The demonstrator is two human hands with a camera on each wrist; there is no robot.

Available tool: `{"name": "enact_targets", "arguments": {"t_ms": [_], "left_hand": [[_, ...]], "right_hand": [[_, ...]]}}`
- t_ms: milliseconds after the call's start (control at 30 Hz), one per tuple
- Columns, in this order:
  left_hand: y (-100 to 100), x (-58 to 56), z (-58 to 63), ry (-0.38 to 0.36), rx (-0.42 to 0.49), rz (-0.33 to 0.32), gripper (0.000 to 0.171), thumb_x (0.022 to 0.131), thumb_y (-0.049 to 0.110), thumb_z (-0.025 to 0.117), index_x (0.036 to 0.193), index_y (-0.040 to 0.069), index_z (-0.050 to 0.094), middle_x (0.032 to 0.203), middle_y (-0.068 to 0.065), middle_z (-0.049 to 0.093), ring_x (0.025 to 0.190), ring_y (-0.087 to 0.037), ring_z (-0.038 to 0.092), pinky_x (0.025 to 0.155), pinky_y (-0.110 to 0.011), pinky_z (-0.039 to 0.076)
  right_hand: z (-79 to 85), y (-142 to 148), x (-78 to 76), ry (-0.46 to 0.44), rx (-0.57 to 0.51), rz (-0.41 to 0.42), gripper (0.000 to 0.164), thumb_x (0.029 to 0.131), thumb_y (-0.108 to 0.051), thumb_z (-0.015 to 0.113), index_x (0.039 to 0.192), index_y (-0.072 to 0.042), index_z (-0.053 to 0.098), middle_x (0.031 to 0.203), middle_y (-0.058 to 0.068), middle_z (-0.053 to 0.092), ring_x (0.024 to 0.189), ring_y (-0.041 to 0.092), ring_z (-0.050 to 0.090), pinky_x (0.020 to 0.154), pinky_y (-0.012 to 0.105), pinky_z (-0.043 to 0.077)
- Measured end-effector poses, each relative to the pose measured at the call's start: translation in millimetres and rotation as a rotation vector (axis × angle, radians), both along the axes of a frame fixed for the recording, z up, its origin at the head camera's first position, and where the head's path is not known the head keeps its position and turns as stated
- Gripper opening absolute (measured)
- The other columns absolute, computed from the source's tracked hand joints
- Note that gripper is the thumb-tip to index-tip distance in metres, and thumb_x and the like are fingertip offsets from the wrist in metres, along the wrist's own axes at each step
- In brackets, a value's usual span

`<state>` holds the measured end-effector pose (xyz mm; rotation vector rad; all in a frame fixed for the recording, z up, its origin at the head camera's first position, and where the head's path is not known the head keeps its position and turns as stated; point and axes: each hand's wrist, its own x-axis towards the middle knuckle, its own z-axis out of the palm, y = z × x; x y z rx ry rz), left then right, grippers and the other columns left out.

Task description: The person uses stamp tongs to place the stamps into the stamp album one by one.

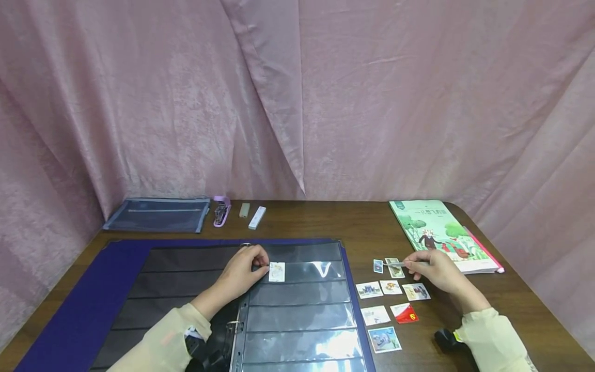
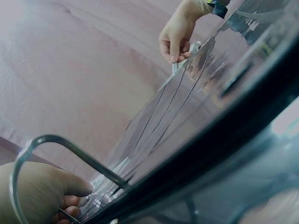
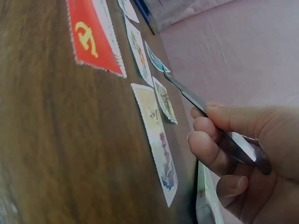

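Observation:
My right hand [image 1: 434, 268] holds metal tweezers [image 3: 187, 95] between thumb and fingers. Their tip meets the edge of a small blue stamp [image 1: 378, 266], beside a green-toned stamp [image 1: 393, 272]. On the left, my left hand [image 1: 244, 268] reaches over the open stamp album [image 1: 297, 316]. Its thumb and index finger pinch the clear page at the left edge of a white stamp [image 1: 277, 272] in an upper pocket row; the exact hold is partly hidden. In the left wrist view, a metal ring [image 2: 70, 144] arches by that thumb.
Several more stamps lie right of the album, among them a red one [image 1: 404, 313] and a large blue one [image 1: 384, 339]. Books [image 1: 432, 232] stand behind my right hand. A mesh pouch [image 1: 158, 216], purple stapler [image 1: 222, 211], eraser [image 1: 244, 210] and white block [image 1: 257, 217] line the back.

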<state>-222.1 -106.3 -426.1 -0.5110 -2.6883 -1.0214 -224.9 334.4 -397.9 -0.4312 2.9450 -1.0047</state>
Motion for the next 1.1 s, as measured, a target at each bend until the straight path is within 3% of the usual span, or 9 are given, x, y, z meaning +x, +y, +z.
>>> {"name": "enact_targets", "arguments": {"t_ms": [633,933,1100], "left_hand": [[-1,-0.7,0.2,-0.022,-0.009,0.0,0.019,0.074,0.013,0.071,0.075,0.021,0.054,0.075,0.01,0.052,0.074,-0.005,0.045,0.068,-0.021,0.041],[-2,-0.1,-0.4,-0.008,-0.008,-0.004,0.019,0.074,0.012,0.071,0.075,0.021,0.054,0.074,0.01,0.052,0.074,-0.005,0.045,0.068,-0.021,0.042],[-2,0.0,0.0,-0.012,-0.007,-0.005,0.019,0.074,0.013,0.071,0.075,0.021,0.055,0.075,0.01,0.052,0.074,-0.005,0.045,0.068,-0.021,0.042]], "right_hand": [[15.6,-4,3.2,0.0,-0.001,0.029,0.018,0.087,-0.02,0.058,0.09,-0.004,0.066,0.068,0.003,0.062,0.055,0.007,0.059,0.064,0.017,0.041],[34.3,-13,2.7,-0.05,0.011,0.01,0.022,0.087,-0.022,0.057,0.093,-0.002,0.065,0.071,0.01,0.063,0.056,0.011,0.059,0.042,0.022,0.037],[42.0,-20,-0.5,-0.056,0.059,0.016,0.024,0.087,-0.026,0.057,0.093,-0.004,0.065,0.07,0.007,0.063,0.06,0.007,0.059,0.05,0.022,0.035]]}}
